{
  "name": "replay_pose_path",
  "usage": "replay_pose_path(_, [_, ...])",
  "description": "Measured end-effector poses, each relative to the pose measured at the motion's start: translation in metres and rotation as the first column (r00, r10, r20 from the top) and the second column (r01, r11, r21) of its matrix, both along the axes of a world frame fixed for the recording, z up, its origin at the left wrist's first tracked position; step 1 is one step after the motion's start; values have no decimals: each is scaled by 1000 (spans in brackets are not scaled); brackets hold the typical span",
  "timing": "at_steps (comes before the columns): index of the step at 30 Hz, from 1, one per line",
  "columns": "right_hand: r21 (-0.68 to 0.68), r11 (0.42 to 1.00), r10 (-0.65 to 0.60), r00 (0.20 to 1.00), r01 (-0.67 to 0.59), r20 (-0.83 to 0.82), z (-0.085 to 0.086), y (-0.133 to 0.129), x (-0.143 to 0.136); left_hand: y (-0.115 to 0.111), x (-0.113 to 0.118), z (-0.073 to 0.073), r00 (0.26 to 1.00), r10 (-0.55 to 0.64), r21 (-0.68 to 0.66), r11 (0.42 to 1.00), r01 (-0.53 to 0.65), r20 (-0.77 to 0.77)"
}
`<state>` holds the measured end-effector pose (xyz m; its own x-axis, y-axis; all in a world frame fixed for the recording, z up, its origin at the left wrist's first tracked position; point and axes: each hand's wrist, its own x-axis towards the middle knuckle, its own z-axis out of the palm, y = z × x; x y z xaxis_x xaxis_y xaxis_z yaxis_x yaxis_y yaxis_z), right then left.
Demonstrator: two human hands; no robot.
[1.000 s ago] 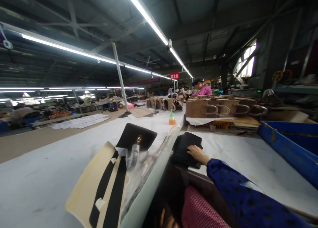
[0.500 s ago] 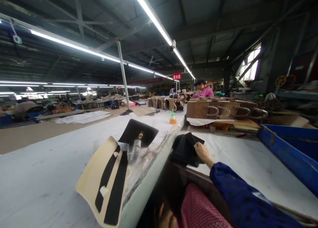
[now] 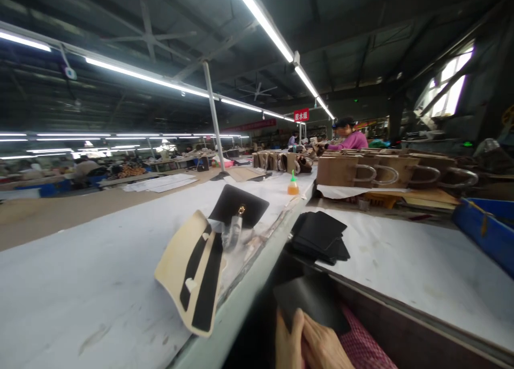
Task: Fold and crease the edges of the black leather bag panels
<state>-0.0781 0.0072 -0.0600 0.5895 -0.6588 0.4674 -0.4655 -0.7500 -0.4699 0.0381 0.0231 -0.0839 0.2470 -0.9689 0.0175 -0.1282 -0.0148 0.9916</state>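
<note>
Our right hand (image 3: 324,343), gone from the black pile (image 3: 317,235) at four o'clock, now beside our left hand (image 3: 287,341), both apparently clamped on a black sheet (image 3: 307,299) at five o'clock

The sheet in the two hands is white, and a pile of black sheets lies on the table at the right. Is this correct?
No: the sheet in the hands is black, as the head view shows. The pile of black sheets does lie on the table at the right.
</note>
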Motion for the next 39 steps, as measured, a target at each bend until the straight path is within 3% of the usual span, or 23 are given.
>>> replay_pose_path(3, [-11, 998, 59, 997, -58, 55, 5, 0, 0, 14, 11, 17, 989, 32, 18, 999, -35, 142])
replay_pose_path(7, [-132, 985, -84, 981, 109, 177, 19, -19, -25, 29, 12, 37, 938, -44, -125, 988, 92, 344])
replay_pose_path(9, [-134, 984, -94, 982, 117, 164, 25, -25, -38, 37, 8, 48, 901, -49, -224, 961, 160, 430])
replay_pose_path(12, [-3, 999, -41, 986, 42, 159, 34, -23, -50, 52, 11, 69, 874, 122, -420, 902, 100, 470])
replay_pose_path(14, [58, 998, -43, 975, 32, 217, 40, -18, -51, 64, 22, 87, 837, 398, -602, 792, -106, 376])
replay_pose_path(15, [70, 996, -64, 965, 47, 253, 43, -15, -51, 69, 31, 97, 777, 562, -684, 687, -247, 284])
replay_pose_path(17, [64, 994, -109, 944, 94, 310, 49, -11, -50, 78, 54, 118, 548, 834, -779, 388, -492, 69])
replay_pose_path(18, [59, 992, -124, 938, 111, 324, 51, -10, -50, 81, 66, 129, 424, 905, -786, 257, -563, -8])
replay_pose_path(19, [56, 991, -136, 932, 124, 337, 53, -9, -51, 83, 77, 139, 343, 939, -780, 191, -596, -32])
replay_pose_path(23, [93, 990, -134, 931, 108, 339, 53, -6, -55, 89, 112, 172, 201, 980, -731, 134, -669, -3])
replay_pose_path(26, [132, 985, -146, 931, 108, 334, 52, -5, -57, 94, 128, 186, 42, 998, -683, 1, -731, -44])
replay_pose_path(28, [150, 983, -149, 935, 105, 322, 52, -4, -58, 97, 137, 191, 15, 1000, -588, 12, -809, 0])
replay_pose_path(32, [147, 985, -135, 934, 90, 330, 57, -1, -57, 94, 155, 198, 213, 960, -341, 264, -902, 179])
replay_pose_path(34, [171, 982, -123, 946, 74, 300, 61, 2, -58, 87, 162, 199, 266, 924, -285, 342, -895, 275])
replay_pose_path(39, [212, 977, -71, 969, 20, 238, 67, 8, -58, 78, 171, 200, 280, 877, -282, 404, -870, 390])
